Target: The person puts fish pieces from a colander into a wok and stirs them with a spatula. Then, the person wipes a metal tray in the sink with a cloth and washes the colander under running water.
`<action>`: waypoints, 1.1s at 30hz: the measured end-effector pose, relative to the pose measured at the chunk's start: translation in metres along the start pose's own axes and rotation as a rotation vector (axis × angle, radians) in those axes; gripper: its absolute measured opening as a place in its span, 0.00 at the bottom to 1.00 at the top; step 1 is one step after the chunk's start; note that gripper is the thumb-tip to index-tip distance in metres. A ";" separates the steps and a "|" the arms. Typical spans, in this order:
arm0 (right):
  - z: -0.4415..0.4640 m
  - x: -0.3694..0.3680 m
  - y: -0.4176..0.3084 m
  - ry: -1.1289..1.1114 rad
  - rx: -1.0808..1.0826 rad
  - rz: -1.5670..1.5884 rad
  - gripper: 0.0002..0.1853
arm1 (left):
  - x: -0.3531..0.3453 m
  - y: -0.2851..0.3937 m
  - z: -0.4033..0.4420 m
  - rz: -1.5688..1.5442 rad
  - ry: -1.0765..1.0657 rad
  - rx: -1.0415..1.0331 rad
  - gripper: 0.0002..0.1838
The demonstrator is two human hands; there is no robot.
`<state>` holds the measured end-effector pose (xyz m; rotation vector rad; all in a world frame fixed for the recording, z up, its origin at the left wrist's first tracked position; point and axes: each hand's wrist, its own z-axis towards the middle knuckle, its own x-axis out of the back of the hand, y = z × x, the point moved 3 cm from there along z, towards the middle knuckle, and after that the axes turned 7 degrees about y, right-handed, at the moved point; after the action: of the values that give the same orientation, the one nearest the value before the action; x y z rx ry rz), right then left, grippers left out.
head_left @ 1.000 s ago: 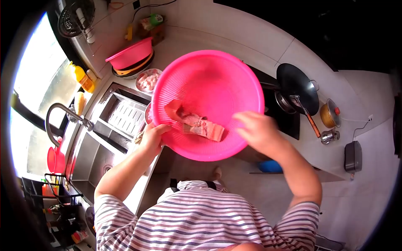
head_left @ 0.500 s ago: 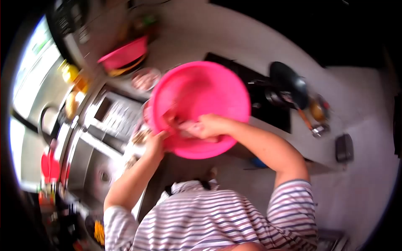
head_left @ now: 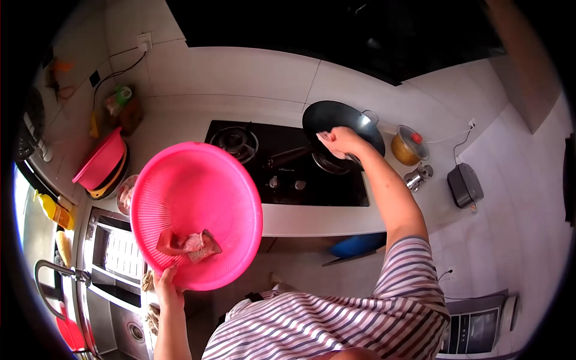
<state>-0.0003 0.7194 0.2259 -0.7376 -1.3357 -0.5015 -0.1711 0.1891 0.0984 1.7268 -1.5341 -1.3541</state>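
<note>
My left hand (head_left: 167,287) grips the lower rim of a pink colander (head_left: 204,174), which is tilted and held up off the counter. Pieces of pinkish meat (head_left: 191,245) lie in its lower part. Out over the black wok (head_left: 336,113), my right hand (head_left: 343,141) is closed on a pale pink piece of meat (head_left: 324,137), only partly visible. The wok rests tilted on the right side of the black stove (head_left: 288,195). My right forearm hides the wok's handle.
A gold pot (head_left: 405,150) and a metal canister (head_left: 417,176) stand right of the wok. On the left are a pink basin (head_left: 103,161), a bowl of meat (head_left: 125,195) and the steel sink (head_left: 102,312). A dark box (head_left: 464,186) sits far right.
The view has turned right toward the stove. My right hand has taken a piece of meat from the colander and moved over the wok. My left hand still holds the colander.
</note>
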 end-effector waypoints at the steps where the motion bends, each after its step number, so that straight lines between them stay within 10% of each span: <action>1: 0.021 -0.028 0.039 -0.029 0.015 -0.047 0.26 | -0.004 0.001 -0.002 0.000 0.008 0.000 0.13; 8: 0.052 -0.083 0.069 -0.247 -0.086 -0.149 0.16 | -0.008 -0.015 -0.003 0.014 0.118 -0.001 0.12; 14: 0.032 0.008 0.022 0.392 0.101 -0.001 0.16 | -0.008 -0.013 0.000 0.008 0.123 0.030 0.13; 20: -0.106 0.097 -0.146 0.472 0.446 0.596 0.11 | 0.000 -0.006 0.005 0.024 0.074 0.106 0.15; 26: -0.186 -0.018 -0.283 0.066 0.974 0.348 0.15 | 0.001 0.014 -0.008 0.016 -0.137 0.030 0.11; 33: -0.194 -0.138 -0.376 -0.167 0.753 0.357 0.31 | 0.029 0.018 -0.018 0.060 -0.144 -0.033 0.09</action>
<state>-0.1590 0.3106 0.1490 -0.3711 -1.3716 0.3525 -0.1673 0.1523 0.1101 1.5807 -1.6172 -1.4932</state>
